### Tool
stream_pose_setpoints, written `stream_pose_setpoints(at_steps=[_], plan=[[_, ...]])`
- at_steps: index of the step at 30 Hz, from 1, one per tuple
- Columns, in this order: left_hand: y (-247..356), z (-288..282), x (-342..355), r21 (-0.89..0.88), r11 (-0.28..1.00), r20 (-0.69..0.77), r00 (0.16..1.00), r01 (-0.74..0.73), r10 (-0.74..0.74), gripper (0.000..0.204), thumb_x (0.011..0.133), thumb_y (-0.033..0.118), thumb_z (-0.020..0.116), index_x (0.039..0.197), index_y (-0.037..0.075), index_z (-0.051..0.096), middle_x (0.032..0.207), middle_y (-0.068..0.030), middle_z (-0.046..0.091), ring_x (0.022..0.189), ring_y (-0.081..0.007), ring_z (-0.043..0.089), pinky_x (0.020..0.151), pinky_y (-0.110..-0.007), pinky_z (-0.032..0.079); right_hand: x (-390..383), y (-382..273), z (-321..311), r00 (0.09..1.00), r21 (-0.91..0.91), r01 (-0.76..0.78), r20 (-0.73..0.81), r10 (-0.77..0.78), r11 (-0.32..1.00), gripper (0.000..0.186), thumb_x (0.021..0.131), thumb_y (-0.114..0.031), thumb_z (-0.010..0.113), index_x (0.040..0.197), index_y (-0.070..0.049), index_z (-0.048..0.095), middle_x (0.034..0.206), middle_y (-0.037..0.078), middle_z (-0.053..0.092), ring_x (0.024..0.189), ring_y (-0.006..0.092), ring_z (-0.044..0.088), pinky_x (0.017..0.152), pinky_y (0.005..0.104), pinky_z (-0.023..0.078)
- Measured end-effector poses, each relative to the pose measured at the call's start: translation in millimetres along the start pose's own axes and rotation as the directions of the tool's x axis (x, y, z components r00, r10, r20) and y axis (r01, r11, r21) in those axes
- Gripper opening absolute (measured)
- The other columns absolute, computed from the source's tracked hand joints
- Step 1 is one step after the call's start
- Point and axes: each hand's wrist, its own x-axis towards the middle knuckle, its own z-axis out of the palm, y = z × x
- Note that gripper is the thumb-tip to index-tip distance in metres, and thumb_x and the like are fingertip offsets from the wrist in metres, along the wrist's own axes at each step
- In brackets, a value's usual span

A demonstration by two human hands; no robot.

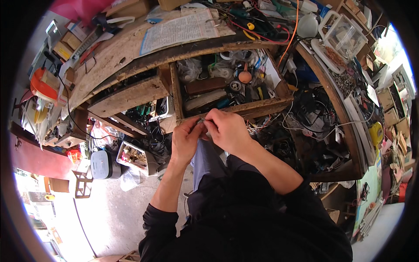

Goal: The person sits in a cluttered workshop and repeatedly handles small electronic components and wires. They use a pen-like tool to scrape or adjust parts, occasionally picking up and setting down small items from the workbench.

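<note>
Both of my hands meet just in front of an open wooden drawer (235,111), above my lap. My left hand (185,139) is closed, its thumb and forefinger pinching a small greyish piece (200,121) that looks metallic. From the other side my right hand (227,131) closes its fingers on the same piece. It is mostly covered by the fingertips, so its exact kind does not show. Inside the drawer lie a brown oblong case (206,86), a round orange-brown bulb (245,77), plastic bags and assorted small tools.
A worn wooden desk (113,70) carries a printed sheet (179,32), pliers and wires. To the right stand a clear plastic box (345,37) and a tangle of cables (314,109). On the floor at left are a grey rounded appliance (101,164) and a box of odds and ends (148,161).
</note>
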Motion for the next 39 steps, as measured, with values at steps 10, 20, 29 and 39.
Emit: stream_pose_setpoints(at_steps=[10, 20, 29, 39], plan=[[5, 0, -1, 0.166, 0.986, -0.011, 1.000, -0.027, 0.029, 0.015, 0.097, 0.005, 0.060, 0.101, -0.005, 0.069, 0.077, -0.0089, 0.070, 0.067, -0.0131, 0.068, 0.063, -0.029, 0.054, 2, 8, 1, 0.998, 0.049, -0.029, 0.052, 0.027, 0.998, 0.012, 0.090, -0.012, 0.068, 0.092, -0.004, 0.060, 0.080, 0.013, 0.068, 0.067, 0.0346, 0.067, 0.056, 0.0429, 0.051], [9, 2, -3, 0.319, 0.944, -0.087, 0.990, -0.081, 0.114, 0.021, 0.096, 0.004, 0.061, 0.113, -0.006, 0.069, 0.077, -0.0130, 0.072, 0.066, -0.0156, 0.070, 0.062, -0.030, 0.054, 20, 13, -3, 0.960, 0.284, -0.252, 0.196, 0.201, 0.925, 0.014, 0.089, -0.009, 0.070, 0.088, 0.001, 0.061, 0.073, 0.017, 0.067, 0.065, 0.0368, 0.066, 0.058, 0.0387, 0.052], [11, 3, -2, 0.431, 0.892, -0.129, 0.969, -0.136, 0.210, 0.022, 0.095, 0.004, 0.061, 0.114, -0.006, 0.069, 0.080, -0.0176, 0.072, 0.068, -0.0198, 0.072, 0.063, -0.032, 0.055, 23, 7, 1, 0.996, 0.033, 0.001, 0.085, -0.004, 0.999, 0.014, 0.088, -0.009, 0.070, 0.090, 0.001, 0.060, 0.076, 0.020, 0.067, 0.069, 0.0405, 0.067, 0.060, 0.0446, 0.052], [9, -44, 13, -0.124, 0.987, 0.310, 0.949, 0.100, -0.057, 0.030, 0.099, 0.008, 0.065, 0.126, -0.007, 0.064, 0.098, -0.0085, 0.073, 0.083, -0.0159, 0.070, 0.078, -0.026, 0.054, 23, 10, -22, 0.963, 0.182, 0.155, 0.192, -0.190, 0.971, 0.014, 0.091, -0.014, 0.071, 0.097, -0.004, 0.063, 0.081, 0.015, 0.069, 0.073, 0.0348, 0.068, 0.063, 0.0416, 0.052]])
